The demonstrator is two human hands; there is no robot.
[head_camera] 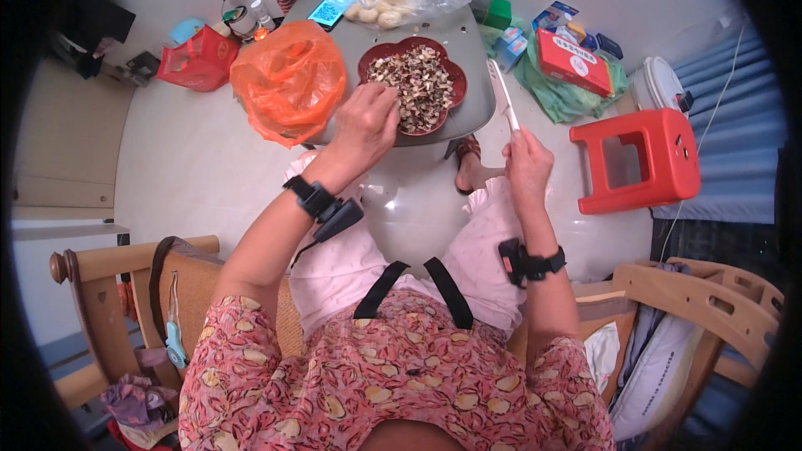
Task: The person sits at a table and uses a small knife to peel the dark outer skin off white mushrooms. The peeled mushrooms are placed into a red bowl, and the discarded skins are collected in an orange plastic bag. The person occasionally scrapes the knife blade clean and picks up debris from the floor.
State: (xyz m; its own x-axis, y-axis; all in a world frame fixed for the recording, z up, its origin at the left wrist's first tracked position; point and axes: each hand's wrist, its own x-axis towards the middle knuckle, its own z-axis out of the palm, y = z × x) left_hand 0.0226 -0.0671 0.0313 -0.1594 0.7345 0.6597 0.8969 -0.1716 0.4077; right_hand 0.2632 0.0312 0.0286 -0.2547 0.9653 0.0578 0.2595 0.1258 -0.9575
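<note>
A dark red flower-shaped bowl (459,79) stands near the front edge of a grey chair seat (474,119). Heaped in it are small chopped brown and cream pieces (421,84), perhaps mushroom. My left hand (368,118) is at the bowl's left rim, fingers bunched; whether something is pinched in them is hidden. Off the seat's right front corner, my right hand (528,160) grips a slim white knife (505,95) by its lower end, tip pointing away from me. Left of the bowl sits a crumpled orange plastic bag (289,82).
A clear bag of pale round items (391,3) and a lit phone (326,13) lie at the seat's back. On the floor are a red plastic stool (651,160), a green bag with a red box (573,62) and a red tote bag (199,61).
</note>
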